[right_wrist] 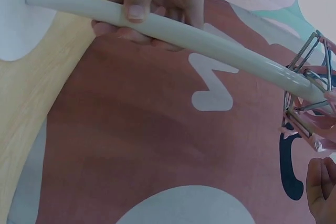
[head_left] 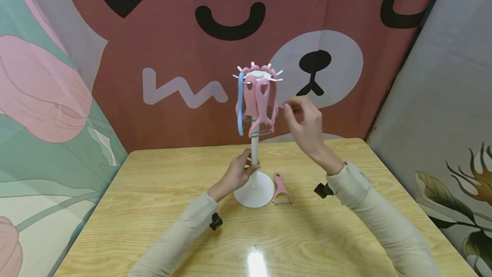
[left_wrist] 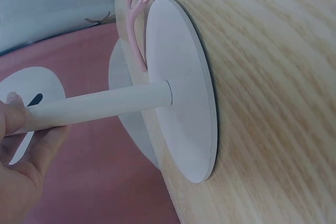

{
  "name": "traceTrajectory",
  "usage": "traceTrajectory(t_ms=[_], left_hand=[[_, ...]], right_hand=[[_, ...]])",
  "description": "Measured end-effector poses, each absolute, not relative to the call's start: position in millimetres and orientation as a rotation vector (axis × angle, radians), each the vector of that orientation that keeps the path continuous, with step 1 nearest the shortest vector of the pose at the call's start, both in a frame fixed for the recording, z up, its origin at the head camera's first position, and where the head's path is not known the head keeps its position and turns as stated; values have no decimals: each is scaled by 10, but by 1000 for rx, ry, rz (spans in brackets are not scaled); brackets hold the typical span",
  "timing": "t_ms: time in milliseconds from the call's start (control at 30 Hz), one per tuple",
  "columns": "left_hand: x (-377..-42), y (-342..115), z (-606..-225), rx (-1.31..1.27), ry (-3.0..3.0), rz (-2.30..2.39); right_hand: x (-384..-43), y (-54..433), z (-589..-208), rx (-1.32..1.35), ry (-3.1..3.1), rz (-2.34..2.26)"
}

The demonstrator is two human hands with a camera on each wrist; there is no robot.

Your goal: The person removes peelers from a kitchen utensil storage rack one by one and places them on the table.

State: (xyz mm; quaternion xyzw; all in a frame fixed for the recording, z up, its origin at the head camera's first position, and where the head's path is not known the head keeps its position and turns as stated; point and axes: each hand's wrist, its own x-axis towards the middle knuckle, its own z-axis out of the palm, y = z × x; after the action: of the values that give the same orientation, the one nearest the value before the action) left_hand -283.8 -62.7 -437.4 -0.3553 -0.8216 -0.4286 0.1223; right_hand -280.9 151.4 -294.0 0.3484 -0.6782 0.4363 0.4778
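Currently | white stand (head_left: 254,198): upright on table (head_left: 161,183), round base, slim pole, spoked top hung with pink peelers (head_left: 263,101) and a blue utensil (head_left: 240,104) | loose pink peeler (head_left: 282,186): beside base | left grip (head_left: 238,172): wrapped round pole | right grip (head_left: 308,127): loosely bent, nothing visibly held, near hanging peelers

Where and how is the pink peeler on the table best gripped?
The pink peeler is probably best pinched across the middle of its handle, coming from above and the right. It lies flat, handle at the far end and blade at the near end, while the white round base sits close on its left. The right hand is on that side.
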Motion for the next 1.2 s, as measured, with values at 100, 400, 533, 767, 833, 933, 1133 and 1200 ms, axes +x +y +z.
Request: traceTrajectory(t_ms=[100,400,533,767,833,933,1133,1200], left_hand=[[-2834,-627,-4376,-1039,-2395,-1248],[-2824,-627,-4364,-1035,-2397,-1254],[-2826,-627,-4369,-1035,-2393,-1248],[-2830,-624,-4375,-1039,-2391,-1253],[-2829,-623,-4373,-1031,-2401,-1254],[-2828,-620,-4371,-1023,-2411,-1258],[-2829,-622,-4379,-1022,-2415,-1255],[-2831,-621,-4379,-1027,-2405,-1249]], right_hand=[[-2801,1490,-2911,867,-1659,1066],[-2745,1431,-2840,870,-1684,1070],[-2635,1366,-2756,900,-1684,1068],[-2673,1366,-2776,878,-1721,1126],[-2752,1394,-2827,867,-1733,1140],[-2806,1414,-2863,856,-1749,1153],[-2796,1398,-2855,874,-1742,1160],[-2780,1392,-2844,887,-1735,1166]])
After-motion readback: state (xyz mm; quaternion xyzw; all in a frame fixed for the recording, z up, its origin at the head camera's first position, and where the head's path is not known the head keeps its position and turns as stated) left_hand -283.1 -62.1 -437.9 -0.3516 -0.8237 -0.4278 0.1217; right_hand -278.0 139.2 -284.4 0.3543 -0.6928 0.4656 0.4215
